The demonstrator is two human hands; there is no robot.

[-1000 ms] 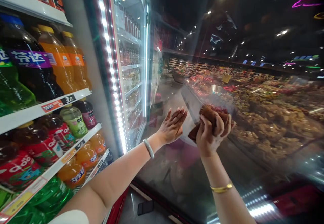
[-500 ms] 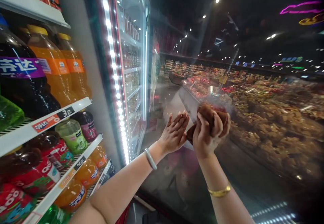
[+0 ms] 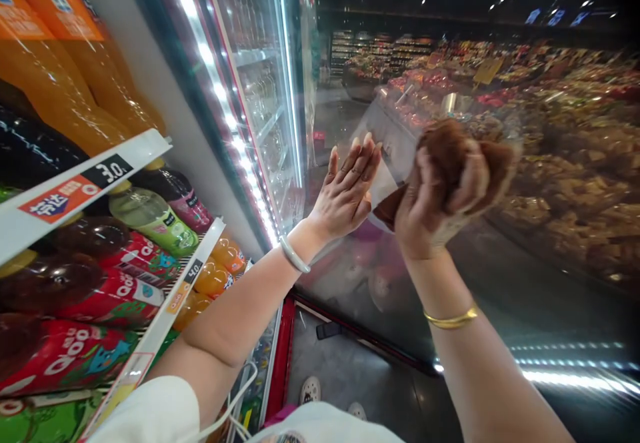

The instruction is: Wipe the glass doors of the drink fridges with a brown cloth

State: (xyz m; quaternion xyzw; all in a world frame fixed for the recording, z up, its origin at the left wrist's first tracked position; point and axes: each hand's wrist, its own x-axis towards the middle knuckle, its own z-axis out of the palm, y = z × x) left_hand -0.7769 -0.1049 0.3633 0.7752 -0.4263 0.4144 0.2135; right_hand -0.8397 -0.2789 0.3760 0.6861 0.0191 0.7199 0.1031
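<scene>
A glass door (image 3: 360, 269) with a smeared, reflective surface fills the middle and right. My left hand (image 3: 345, 193), with a pale bangle at the wrist, lies flat against the glass with its fingers stretched. Just right of it, my right hand (image 3: 435, 203), with a gold bracelet, is closed around a brown cloth (image 3: 445, 146). The cloth is bunched up against the glass; its loose parts stick out on both sides of the hand, which is slightly blurred.
On the left, shelves (image 3: 145, 156) hold several drink bottles (image 3: 150, 216) close to my left arm. A bright light strip (image 3: 225, 106) runs down the cooler frame. Below the door, shoes (image 3: 310, 389) stand on the grey floor (image 3: 345, 363). White cables (image 3: 240, 389) hang near my left sleeve.
The view has tipped downward, showing the floor and shoes. My right hand has moved right with the cloth, away from my left hand, which stays flat on the glass.
</scene>
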